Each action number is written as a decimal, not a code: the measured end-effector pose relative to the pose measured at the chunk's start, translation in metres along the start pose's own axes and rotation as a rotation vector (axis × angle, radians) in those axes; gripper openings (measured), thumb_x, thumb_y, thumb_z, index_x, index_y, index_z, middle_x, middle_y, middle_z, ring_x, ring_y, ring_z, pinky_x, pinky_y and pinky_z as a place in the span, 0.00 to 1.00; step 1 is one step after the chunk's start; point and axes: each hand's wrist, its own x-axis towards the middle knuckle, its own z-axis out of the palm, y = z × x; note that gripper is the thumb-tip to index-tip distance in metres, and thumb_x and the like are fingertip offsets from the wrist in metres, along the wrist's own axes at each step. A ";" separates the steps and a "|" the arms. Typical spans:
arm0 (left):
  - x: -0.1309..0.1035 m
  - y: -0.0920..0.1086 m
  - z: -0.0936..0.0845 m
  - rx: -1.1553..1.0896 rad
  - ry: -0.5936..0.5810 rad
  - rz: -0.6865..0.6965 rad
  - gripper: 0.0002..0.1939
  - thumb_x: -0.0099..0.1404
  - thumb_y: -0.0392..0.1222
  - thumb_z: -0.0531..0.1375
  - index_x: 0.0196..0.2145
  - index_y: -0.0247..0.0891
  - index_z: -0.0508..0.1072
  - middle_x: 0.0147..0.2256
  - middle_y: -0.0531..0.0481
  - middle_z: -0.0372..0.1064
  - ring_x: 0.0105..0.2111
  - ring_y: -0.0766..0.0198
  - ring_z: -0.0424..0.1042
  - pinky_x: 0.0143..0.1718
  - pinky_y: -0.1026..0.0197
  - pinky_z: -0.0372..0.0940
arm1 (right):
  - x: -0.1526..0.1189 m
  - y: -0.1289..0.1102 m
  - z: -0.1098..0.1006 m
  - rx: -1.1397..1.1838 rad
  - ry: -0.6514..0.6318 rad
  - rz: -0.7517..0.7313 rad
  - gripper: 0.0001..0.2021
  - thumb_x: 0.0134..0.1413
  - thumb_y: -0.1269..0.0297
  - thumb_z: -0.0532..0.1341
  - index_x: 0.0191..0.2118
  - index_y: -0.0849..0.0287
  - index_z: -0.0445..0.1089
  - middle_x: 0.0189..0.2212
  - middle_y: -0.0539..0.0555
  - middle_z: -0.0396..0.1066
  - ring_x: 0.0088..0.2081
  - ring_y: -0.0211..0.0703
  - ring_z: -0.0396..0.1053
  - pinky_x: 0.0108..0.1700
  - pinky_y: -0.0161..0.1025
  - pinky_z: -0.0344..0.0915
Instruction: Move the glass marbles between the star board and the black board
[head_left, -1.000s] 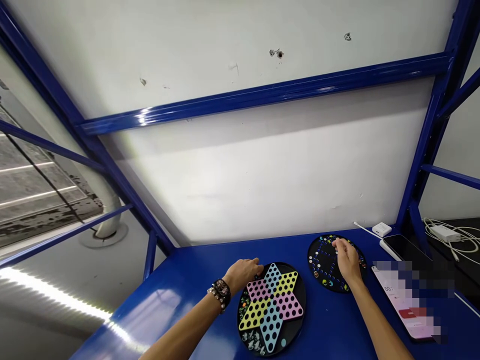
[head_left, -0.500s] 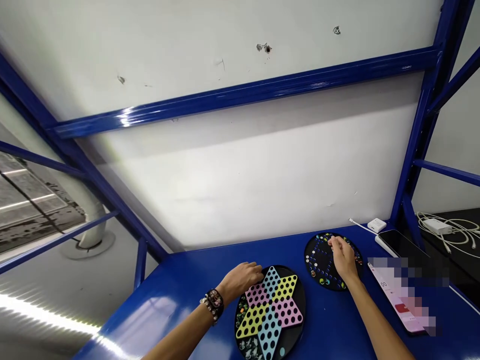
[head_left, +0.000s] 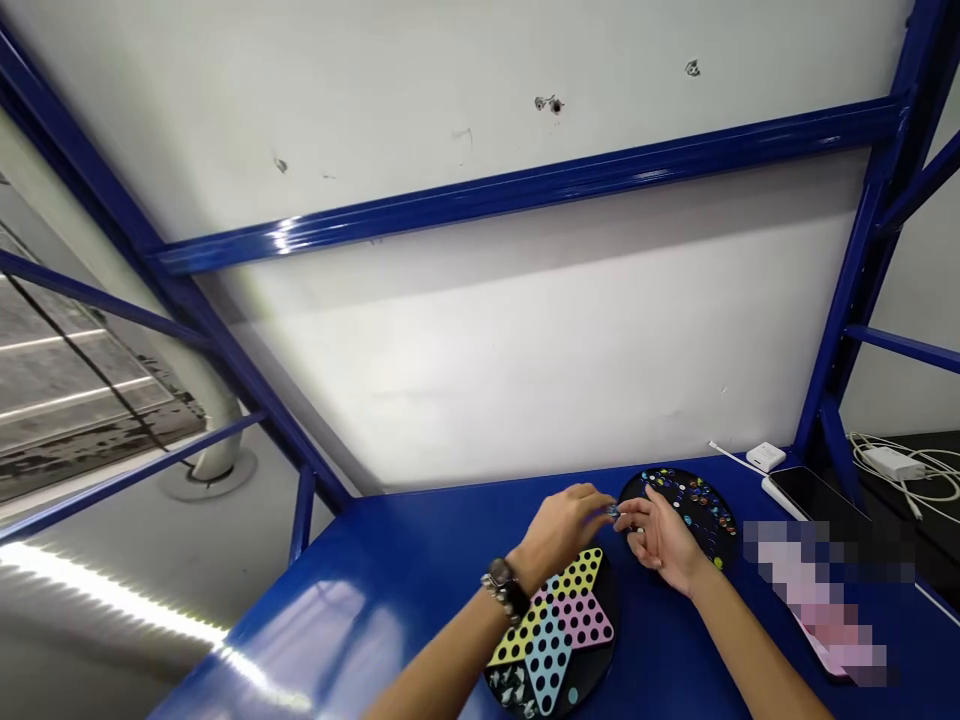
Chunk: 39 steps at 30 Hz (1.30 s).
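"Head view: what lay nearest?"
"One star board (head_left: 551, 643), five o'clock, partly behind the left hand (head_left: 564, 530)."
"Next?"
"One small marble (head_left: 613, 511), four o'clock, at fingertips; left pinch indeterminable, right hand (head_left: 666, 542) spread."
"Farthest?"
"One marble tray (head_left: 703, 512), four o'clock, beyond."

So the game board (head_left: 551, 640) sits front-left of the marble tray (head_left: 703, 530) on the table (head_left: 435, 560), two phones (head_left: 814, 494) off right, charger (head_left: 766, 457) behind them.
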 end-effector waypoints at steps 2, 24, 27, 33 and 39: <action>0.012 0.018 0.009 0.003 -0.005 0.046 0.17 0.74 0.48 0.53 0.56 0.44 0.72 0.46 0.48 0.76 0.46 0.60 0.75 0.46 0.61 0.69 | -0.001 0.001 0.001 0.073 -0.061 0.058 0.21 0.63 0.44 0.55 0.36 0.60 0.71 0.26 0.51 0.71 0.14 0.27 0.54 0.14 0.27 0.38; -0.114 -0.051 0.001 0.194 -0.412 -0.590 0.14 0.60 0.36 0.59 0.45 0.43 0.75 0.48 0.46 0.76 0.46 0.53 0.76 0.45 0.57 0.68 | -0.011 -0.019 -0.028 -1.061 0.701 -0.478 0.23 0.63 0.43 0.47 0.30 0.54 0.70 0.32 0.55 0.75 0.38 0.50 0.71 0.41 0.42 0.61; -0.110 -0.049 0.008 0.260 -0.416 -0.604 0.15 0.59 0.33 0.59 0.45 0.40 0.74 0.46 0.43 0.77 0.44 0.51 0.77 0.42 0.56 0.68 | -0.010 -0.018 -0.029 -1.063 0.700 -0.489 0.23 0.63 0.44 0.48 0.30 0.53 0.69 0.35 0.55 0.76 0.40 0.51 0.71 0.43 0.42 0.61; -0.089 -0.069 0.017 0.280 -0.361 -0.568 0.13 0.61 0.31 0.57 0.43 0.41 0.73 0.43 0.44 0.77 0.42 0.54 0.78 0.40 0.59 0.67 | -0.009 -0.018 -0.030 -1.036 0.678 -0.499 0.23 0.63 0.43 0.48 0.30 0.53 0.70 0.34 0.56 0.76 0.42 0.53 0.71 0.43 0.43 0.61; -0.067 -0.080 0.020 0.298 -0.345 -0.523 0.13 0.63 0.30 0.57 0.45 0.40 0.72 0.46 0.43 0.76 0.45 0.53 0.77 0.42 0.58 0.67 | -0.006 -0.016 -0.031 -1.009 0.671 -0.517 0.21 0.62 0.44 0.50 0.28 0.52 0.68 0.31 0.55 0.76 0.40 0.53 0.71 0.41 0.43 0.61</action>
